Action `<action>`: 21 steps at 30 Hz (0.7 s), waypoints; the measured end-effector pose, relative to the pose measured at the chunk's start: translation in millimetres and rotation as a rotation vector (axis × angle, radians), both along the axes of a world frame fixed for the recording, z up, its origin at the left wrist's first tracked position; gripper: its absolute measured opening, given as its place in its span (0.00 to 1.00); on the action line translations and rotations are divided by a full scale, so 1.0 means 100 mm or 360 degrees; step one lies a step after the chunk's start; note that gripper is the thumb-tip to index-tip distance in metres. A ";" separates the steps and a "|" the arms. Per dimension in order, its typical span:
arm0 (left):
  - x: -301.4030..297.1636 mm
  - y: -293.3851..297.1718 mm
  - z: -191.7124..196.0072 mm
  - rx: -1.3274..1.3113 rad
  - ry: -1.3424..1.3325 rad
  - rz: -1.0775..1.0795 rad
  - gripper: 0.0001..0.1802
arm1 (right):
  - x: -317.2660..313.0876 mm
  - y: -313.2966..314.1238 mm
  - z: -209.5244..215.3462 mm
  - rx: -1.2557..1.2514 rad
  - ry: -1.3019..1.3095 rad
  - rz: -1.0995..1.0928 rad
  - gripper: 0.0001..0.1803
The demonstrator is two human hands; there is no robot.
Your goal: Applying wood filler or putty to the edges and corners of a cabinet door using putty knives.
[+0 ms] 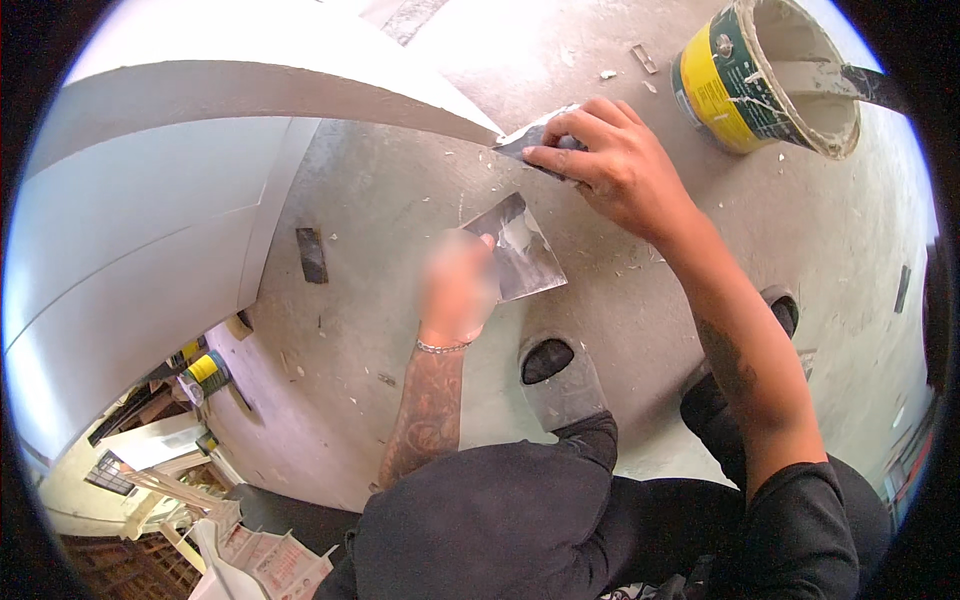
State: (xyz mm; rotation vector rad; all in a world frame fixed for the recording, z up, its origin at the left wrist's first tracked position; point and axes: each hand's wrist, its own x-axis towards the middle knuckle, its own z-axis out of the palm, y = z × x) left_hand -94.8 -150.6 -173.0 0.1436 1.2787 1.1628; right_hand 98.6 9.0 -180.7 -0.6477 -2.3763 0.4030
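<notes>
My right hand (620, 165) pinches a dark, thin putty scraper (530, 138) with white paste on it. Its blade meets the end corner of the pale panel's long edge (300, 95). Below and to the left, my left hand (452, 290), partly blurred, grips a flat dark metal plate (530, 265) by its left side, thumb on top. A smear of white putty (517, 235) lies on that plate, which is held above the concrete floor.
At upper right stands a green and yellow bucket (725, 85), putty-coated inside, with a dark-handled tool (872, 87) across its mouth. A dark strip (311, 255) and debris lie on the floor. My shoe (560, 385) is below the plate; another bucket (205, 375) sits left.
</notes>
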 end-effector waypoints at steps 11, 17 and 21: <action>0.07 0.00 -0.02 0.0010 0.0067 0.0035 0.16 | 0.08 0.24 0.42 -0.0013 0.0282 0.0132 0.22; -0.05 -0.02 -0.09 0.0103 -0.0421 0.0276 0.19 | 0.28 0.18 0.39 -0.1890 0.0220 0.0293 0.14; 0.02 -0.03 0.01 0.0202 -0.0466 0.0190 0.20 | 0.26 0.06 0.08 -0.2704 0.0374 0.0567 0.21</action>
